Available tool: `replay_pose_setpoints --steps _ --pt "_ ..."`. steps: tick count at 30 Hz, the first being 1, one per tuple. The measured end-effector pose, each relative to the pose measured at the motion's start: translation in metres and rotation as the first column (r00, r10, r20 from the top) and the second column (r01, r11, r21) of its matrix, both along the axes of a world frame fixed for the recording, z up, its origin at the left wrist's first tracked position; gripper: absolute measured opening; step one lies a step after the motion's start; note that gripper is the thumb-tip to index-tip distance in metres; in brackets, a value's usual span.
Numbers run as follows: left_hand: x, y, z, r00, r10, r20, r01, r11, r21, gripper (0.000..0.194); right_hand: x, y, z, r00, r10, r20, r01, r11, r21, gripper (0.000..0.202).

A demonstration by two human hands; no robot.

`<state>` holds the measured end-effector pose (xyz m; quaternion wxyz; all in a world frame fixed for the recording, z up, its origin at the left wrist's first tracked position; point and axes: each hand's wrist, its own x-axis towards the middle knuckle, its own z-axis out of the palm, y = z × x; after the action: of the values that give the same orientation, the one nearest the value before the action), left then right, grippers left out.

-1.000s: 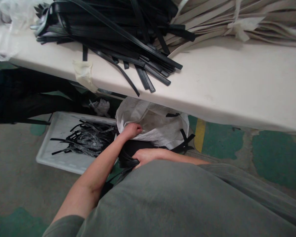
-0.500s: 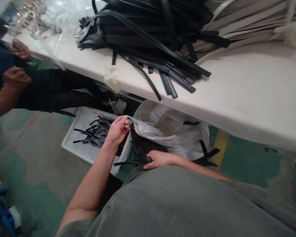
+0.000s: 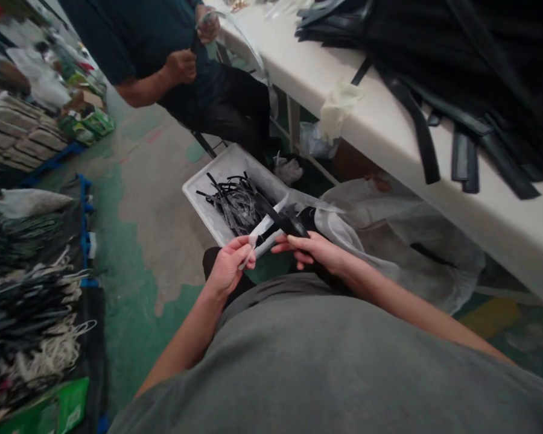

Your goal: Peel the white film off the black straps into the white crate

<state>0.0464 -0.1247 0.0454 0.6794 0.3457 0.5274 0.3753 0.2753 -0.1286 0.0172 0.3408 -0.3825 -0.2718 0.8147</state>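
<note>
Between the thumb and fingers of my left hand (image 3: 230, 263) is the end of a pale, translucent strip (image 3: 263, 226). The strip stretches up and right across the black straps. My right hand (image 3: 317, 248) grips a small bunch of black straps (image 3: 293, 226), some fingers stretched out beneath it. How many straps are in the bunch I cannot tell. Just beyond both hands stands a white bin (image 3: 193, 202) with black straps (image 3: 235, 202) and crumpled clear wrapping in it. A whitish woven sack (image 3: 371, 241) lies open to the right of my right hand.
A white table (image 3: 305, 75) runs along the right, piled with black straps (image 3: 434, 78) that hang over its edge. A person (image 3: 163, 48) sits behind the bin, holding a clear strip. Blue pallets (image 3: 85, 223) with bundled material line the left side of the floor.
The view has swung left. My right hand has lifted the black straps up beside the bin. My left hand has come nearer my body, with the pale strip now pinched in it.
</note>
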Motion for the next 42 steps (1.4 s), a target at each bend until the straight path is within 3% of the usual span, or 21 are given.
replay_pose_setpoints --steps 3,7,11,15,19,23,26,30,33,35,36,38,39,40,41,42 --pt "-0.005 -0.023 -0.011 1.000 -0.018 -0.018 0.018 1.000 0.006 0.033 -0.041 0.024 0.010 0.997 -0.076 -0.002 0.076 0.995 -0.064 0.029" --pt "-0.027 -0.039 -0.027 0.998 -0.053 -0.024 0.054 0.998 0.022 0.033 -0.075 0.044 0.013 0.996 -0.094 0.010 0.094 0.994 -0.055 0.021" --pt "-0.051 -0.041 -0.040 0.990 -0.104 -0.096 0.111 0.991 0.070 0.026 -0.097 0.046 0.010 0.998 -0.041 0.044 0.043 0.998 -0.044 0.023" --pt "-0.057 -0.042 -0.042 0.961 -0.202 -0.188 0.223 0.970 0.097 0.025 -0.114 0.042 0.005 0.992 0.032 0.123 -0.032 0.999 -0.009 0.026" --pt "-0.054 -0.044 -0.044 0.958 -0.220 -0.185 0.245 0.962 0.122 0.032 -0.119 0.040 -0.002 0.948 0.031 0.318 -0.070 0.991 0.112 0.020" --pt "-0.062 -0.041 -0.052 0.986 -0.137 -0.096 0.149 0.980 0.135 0.050 -0.111 0.034 -0.014 0.864 0.012 0.503 -0.101 0.984 0.149 0.032" --pt "-0.064 -0.038 -0.055 0.986 -0.161 -0.049 0.165 0.981 0.099 0.054 -0.107 0.029 -0.023 0.913 0.037 0.406 -0.071 0.995 0.068 0.032" --pt "-0.052 -0.042 -0.054 0.950 -0.304 -0.070 0.309 0.948 0.082 0.052 -0.108 0.029 -0.023 0.971 0.044 0.234 -0.036 0.999 -0.039 0.029" --pt "-0.049 -0.045 -0.054 0.926 -0.356 -0.130 0.369 0.924 0.101 0.047 -0.110 0.031 -0.019 0.976 0.023 0.217 -0.013 0.999 -0.045 0.024" --pt "-0.061 -0.041 -0.059 0.913 -0.362 -0.188 0.387 0.915 0.119 0.042 -0.109 0.032 -0.017 0.968 0.008 0.252 -0.010 1.000 0.007 0.024" --pt "-0.072 -0.037 -0.063 0.923 -0.302 -0.238 0.341 0.929 0.145 0.039 -0.107 0.033 -0.016 0.964 -0.012 0.266 0.000 0.999 0.043 0.024" --pt "-0.104 -0.024 -0.077 0.929 0.030 -0.369 0.066 0.967 0.244 0.032 -0.102 0.034 -0.015 0.960 -0.060 0.275 0.032 0.994 0.106 0.025" --pt "-0.122 -0.018 -0.086 0.867 0.262 -0.423 -0.139 0.944 0.299 0.031 -0.098 0.035 -0.015 0.958 -0.081 0.276 0.047 0.991 0.126 0.025" --pt "-0.138 -0.011 -0.097 0.756 0.451 -0.474 -0.329 0.888 0.321 0.032 -0.094 0.035 -0.015 0.955 -0.095 0.281 0.057 0.989 0.139 0.024" --pt "-0.153 -0.006 -0.107 0.682 0.506 -0.528 -0.432 0.861 0.267 0.034 -0.089 0.034 -0.015 0.952 -0.101 0.288 0.060 0.987 0.146 0.024" --pt "-0.165 -0.002 -0.118 0.659 0.497 -0.564 -0.476 0.857 0.198 0.035 -0.085 0.033 -0.015 0.948 -0.108 0.301 0.064 0.987 0.150 0.023"
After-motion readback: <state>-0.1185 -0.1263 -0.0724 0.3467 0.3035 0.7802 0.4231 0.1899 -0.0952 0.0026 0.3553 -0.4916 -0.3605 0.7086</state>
